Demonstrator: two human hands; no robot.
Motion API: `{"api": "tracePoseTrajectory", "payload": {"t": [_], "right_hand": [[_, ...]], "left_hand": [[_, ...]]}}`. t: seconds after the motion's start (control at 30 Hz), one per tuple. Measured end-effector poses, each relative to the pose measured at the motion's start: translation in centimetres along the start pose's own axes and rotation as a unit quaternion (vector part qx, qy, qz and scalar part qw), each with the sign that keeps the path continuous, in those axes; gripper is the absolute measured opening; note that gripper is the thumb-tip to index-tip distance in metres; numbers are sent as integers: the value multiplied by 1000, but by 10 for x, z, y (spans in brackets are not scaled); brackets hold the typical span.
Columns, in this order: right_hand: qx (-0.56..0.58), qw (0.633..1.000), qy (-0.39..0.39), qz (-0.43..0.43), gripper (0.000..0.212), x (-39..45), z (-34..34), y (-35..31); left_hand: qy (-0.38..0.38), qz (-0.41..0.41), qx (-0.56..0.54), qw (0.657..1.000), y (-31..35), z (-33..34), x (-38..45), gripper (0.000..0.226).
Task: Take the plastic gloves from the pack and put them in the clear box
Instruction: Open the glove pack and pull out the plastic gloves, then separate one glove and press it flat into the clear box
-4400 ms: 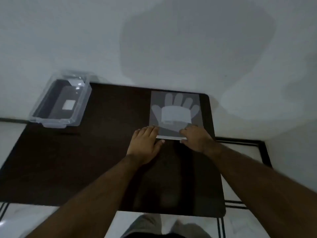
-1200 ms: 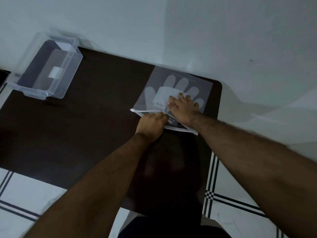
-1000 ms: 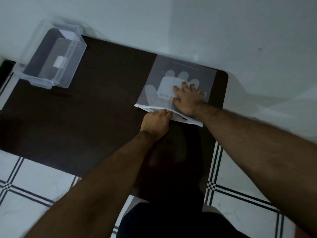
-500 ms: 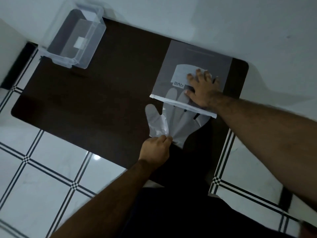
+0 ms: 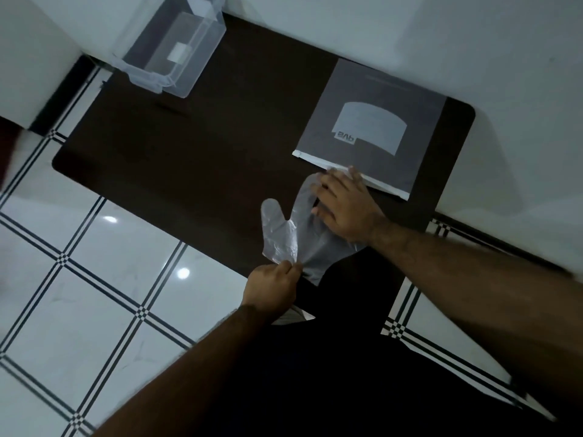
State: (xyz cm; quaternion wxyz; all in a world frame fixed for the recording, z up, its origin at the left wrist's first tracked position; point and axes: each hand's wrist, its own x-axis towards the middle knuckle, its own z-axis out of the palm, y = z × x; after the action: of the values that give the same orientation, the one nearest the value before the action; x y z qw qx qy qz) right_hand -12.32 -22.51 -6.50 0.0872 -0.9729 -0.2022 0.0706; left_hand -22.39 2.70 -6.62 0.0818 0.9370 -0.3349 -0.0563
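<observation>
The thin plastic gloves [image 5: 284,234] lie out of the pack on the dark table [image 5: 220,137], near its front edge. My left hand [image 5: 273,287] pinches their cuff end. My right hand [image 5: 345,206] lies flat on the gloves' finger part, fingertips touching the pack's white mouth strip. The grey flat pack [image 5: 372,127] with a pale label sits at the table's far right. The clear box [image 5: 172,50] stands open at the far left corner, nothing visible inside but a label.
A pale wall runs behind the table. White floor tiles [image 5: 94,294] with black striped lines lie to the left and right of the table. My dark-clothed body fills the lower middle.
The gloves have come fully out of the pack, drawn toward me by my left hand. My right hand slid from the pack's label down onto the gloves.
</observation>
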Motion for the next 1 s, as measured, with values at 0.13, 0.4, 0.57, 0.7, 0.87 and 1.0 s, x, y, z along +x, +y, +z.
{"api": "tracePoseTrajectory", "payload": {"t": [0.13, 0.4, 0.57, 0.7, 0.87, 1.0], "right_hand": [[-42, 995, -37, -78, 69, -21, 14, -23], [-119, 982, -110, -94, 74, -29, 6, -39], [-113, 983, -104, -98, 62, -28, 0, -47], [-64, 995, -31, -71, 49, -26, 2, -72], [115, 988, 44, 98, 29, -5, 9, -142], [169, 961, 21, 217, 21, 7, 20, -183]], "left_hand": [[7, 21, 3, 1000, -3, -4, -6, 28], [-36, 27, -11, 999, -26, -7, -26, 73], [-24, 33, -36, 999, -53, -11, -49, 58], [0, -23, -75, 997, -75, -25, -59, 34], [-3, -124, -164, 979, -107, -35, -63, 26], [-3, -145, -199, 969, -122, -44, -57, 24]]}}
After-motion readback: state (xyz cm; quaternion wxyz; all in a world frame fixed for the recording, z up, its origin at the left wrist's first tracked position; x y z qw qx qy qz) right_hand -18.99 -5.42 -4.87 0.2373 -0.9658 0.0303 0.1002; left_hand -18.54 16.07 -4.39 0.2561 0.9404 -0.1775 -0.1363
